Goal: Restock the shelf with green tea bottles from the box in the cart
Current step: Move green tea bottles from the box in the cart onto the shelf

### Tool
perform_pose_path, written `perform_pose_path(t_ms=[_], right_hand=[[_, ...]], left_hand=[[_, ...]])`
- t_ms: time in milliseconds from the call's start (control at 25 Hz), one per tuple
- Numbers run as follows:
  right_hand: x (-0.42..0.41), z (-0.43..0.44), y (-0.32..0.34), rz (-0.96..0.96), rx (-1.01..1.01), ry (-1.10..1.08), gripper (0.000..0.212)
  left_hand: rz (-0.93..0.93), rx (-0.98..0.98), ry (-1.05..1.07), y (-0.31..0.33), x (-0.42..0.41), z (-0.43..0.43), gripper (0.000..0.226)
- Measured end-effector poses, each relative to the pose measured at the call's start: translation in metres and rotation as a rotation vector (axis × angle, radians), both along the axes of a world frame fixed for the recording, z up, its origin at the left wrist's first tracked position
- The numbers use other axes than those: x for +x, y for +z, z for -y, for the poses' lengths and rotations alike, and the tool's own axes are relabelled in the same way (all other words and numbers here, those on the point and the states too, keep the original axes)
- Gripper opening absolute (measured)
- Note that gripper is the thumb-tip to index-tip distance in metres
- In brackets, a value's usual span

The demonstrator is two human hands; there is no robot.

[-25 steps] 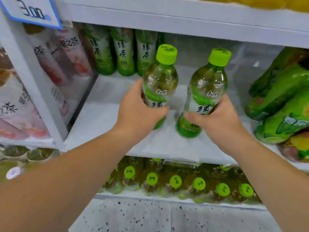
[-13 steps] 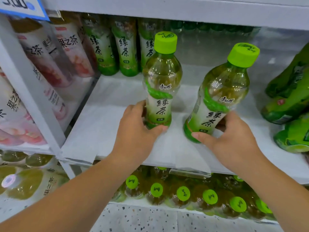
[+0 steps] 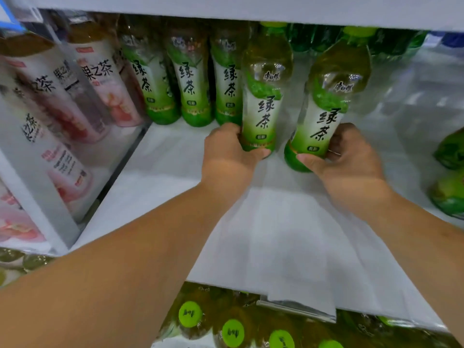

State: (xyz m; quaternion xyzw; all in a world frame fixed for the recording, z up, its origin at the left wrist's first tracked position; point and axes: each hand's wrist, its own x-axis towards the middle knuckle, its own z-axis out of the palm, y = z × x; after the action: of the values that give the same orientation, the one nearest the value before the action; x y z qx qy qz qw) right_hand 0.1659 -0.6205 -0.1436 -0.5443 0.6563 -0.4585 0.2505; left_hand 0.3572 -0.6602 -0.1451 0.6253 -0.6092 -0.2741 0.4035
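Green-labelled tea bottles are held mid-frame at the white shelf (image 3: 163, 177): the upright bottle (image 3: 263, 101) is clasped low by the left hand (image 3: 229, 154), the tilted bottle (image 3: 326, 121) by the right hand (image 3: 351, 159).

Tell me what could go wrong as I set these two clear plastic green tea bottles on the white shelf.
The right hand grips its green-capped clear plastic tea bottle low near the base and tilted, so it might topple when released. The matching bottle in the left hand sits close to the standing row of green tea bottles and may knock the nearest one. Both caps are close under the white upper shelf and could catch.
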Motion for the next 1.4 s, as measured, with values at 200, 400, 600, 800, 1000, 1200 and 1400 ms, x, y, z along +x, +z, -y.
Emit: perform_pose_path(t_ms=[200,400,600,800,1000,1200,1400], right_hand=[[-0.010,0.038,-0.008,0.008,-0.069,0.021,0.040],[-0.012,0.061,-0.002,-0.021,-0.047,0.019,0.044],[-0.010,0.073,-0.009,0.044,-0.079,-0.011,0.043],[-0.007,0.071,-0.017,0.089,-0.121,-0.008,0.043],[-0.007,0.070,-0.018,0.049,-0.098,-0.007,0.046],[-0.006,0.069,-0.019,0.036,-0.097,-0.011,0.048],[-0.007,0.072,-0.020,0.049,-0.081,0.000,0.046]], left_hand=[[-0.014,-0.049,0.046,-0.007,-0.017,0.027,0.045],[0.075,-0.122,0.032,-0.016,-0.022,0.043,0.040],[0.156,-0.191,0.014,-0.019,-0.029,0.049,0.037],[0.051,-0.163,0.086,-0.021,-0.030,0.051,0.030],[0.062,-0.165,0.111,-0.017,-0.029,0.048,0.024],[0.037,-0.138,0.116,-0.018,-0.029,0.050,0.028],[0.035,-0.098,0.128,-0.019,-0.030,0.053,0.030]])
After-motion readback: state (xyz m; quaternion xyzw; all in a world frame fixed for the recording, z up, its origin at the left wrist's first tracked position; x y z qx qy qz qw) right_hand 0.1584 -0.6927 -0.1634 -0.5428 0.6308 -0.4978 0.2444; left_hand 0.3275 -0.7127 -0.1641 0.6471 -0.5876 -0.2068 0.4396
